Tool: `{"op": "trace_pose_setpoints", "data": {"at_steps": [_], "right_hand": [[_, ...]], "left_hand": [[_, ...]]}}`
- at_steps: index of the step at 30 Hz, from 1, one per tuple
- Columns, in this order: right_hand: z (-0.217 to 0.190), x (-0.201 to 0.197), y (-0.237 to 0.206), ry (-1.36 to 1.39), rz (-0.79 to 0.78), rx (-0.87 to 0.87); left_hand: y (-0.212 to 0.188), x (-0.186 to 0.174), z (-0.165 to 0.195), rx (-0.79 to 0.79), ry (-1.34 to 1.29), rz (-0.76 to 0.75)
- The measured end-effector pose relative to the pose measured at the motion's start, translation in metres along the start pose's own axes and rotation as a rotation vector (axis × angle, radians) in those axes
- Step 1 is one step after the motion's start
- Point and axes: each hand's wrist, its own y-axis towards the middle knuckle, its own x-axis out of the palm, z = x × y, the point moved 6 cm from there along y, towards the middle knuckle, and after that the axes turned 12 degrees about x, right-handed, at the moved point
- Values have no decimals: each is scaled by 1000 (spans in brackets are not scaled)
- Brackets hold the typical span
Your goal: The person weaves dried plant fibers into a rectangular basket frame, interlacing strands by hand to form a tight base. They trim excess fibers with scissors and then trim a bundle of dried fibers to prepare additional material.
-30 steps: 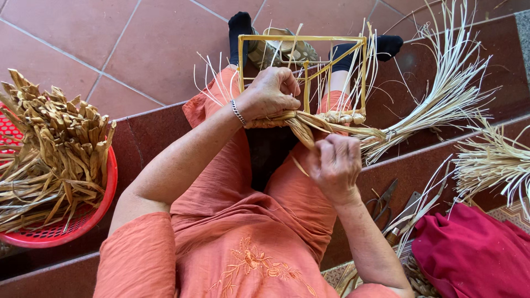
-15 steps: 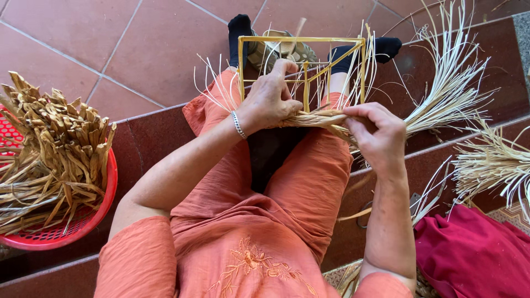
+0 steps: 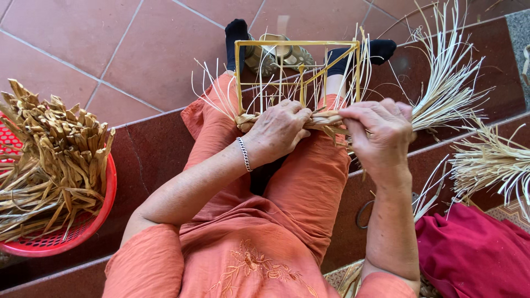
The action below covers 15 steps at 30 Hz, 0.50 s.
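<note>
A square yellow wire frame (image 3: 298,43) rests on my knees, with thin pale reeds standing up along its sides. A band of flat dried straw (image 3: 326,118) is woven along the frame's near edge. My left hand (image 3: 279,129) grips that woven band near the frame's left corner. My right hand (image 3: 381,129) is closed on the straw strand at the right side, level with the left hand. Loose reed ends (image 3: 447,91) fan out to the right past my right hand.
A red plastic basket (image 3: 96,221) heaped with dried straw strips stands at the left on the step. Another bundle of pale reeds (image 3: 491,165) lies at the right, above a dark red cloth (image 3: 475,256). Terracotta floor tiles lie beyond my feet in black socks.
My right hand has risen from my lap to the frame's near edge, pulling the straw strand up and across. My left hand has stayed on the woven band.
</note>
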Motion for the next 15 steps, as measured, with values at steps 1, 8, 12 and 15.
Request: {"op": "trace_pose_setpoints", "data": {"at_steps": [1, 8, 12, 15], "right_hand": [[-11, -1, 1, -123, 74, -107], [-23, 23, 4, -86, 465, -276], [17, 71, 9, 369, -85, 175], [37, 97, 25, 395, -291, 309]], "left_hand": [[1, 6, -4, -56, -18, -35], [-5, -2, -25, -279, -175, 205], [-12, 1, -32, -364, -185, 310], [-11, 10, -34, -332, -32, 323]]}}
